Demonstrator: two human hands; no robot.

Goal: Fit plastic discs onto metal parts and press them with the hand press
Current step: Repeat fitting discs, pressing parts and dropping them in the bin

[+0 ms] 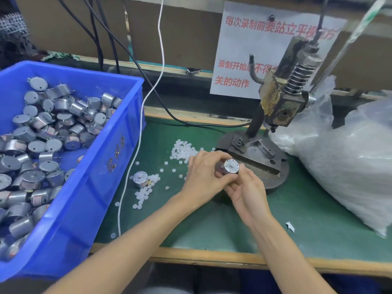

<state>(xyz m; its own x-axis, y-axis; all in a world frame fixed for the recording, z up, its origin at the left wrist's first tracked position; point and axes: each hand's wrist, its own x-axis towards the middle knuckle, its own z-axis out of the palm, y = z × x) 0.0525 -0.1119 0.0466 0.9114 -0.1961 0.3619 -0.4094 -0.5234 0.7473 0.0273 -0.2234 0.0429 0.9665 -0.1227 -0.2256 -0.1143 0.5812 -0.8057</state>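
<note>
- The small silver cylindrical metal part (230,166) is held off the green-matted counter (212,225), just on the near side of the round base of the dark steel hand press (282,98)
- The left hand (203,175) curls its fingers (212,155) round the can's side wall, and the right hand (248,194) pinches its near edge from below
- The flat end face points up at the camera with a small hub at its centre; whether a white disc already sits there is too small to tell
- A disc seated crooked would probably be crushed or pushed on askew by the ram
- The shell looks polished and slick, so a light pinch could let it twist or drop among the small white plastic discs (184,149) scattered to the left of the press
- A stray disc on the press's grey slotted fixture plate (254,153) would tilt the part under load
- Fingers left beside the part when the lever comes down risk a nip
- The discs look waxy, translucent and light, easily flicked away; a second silver part (140,179) stands among them
- The hard glossy blue plastic crate (118,158) on the left holds many grey-capped metal cans, and the crinkled clear plastic bag (350,162) on the right seems full of white discs
</note>
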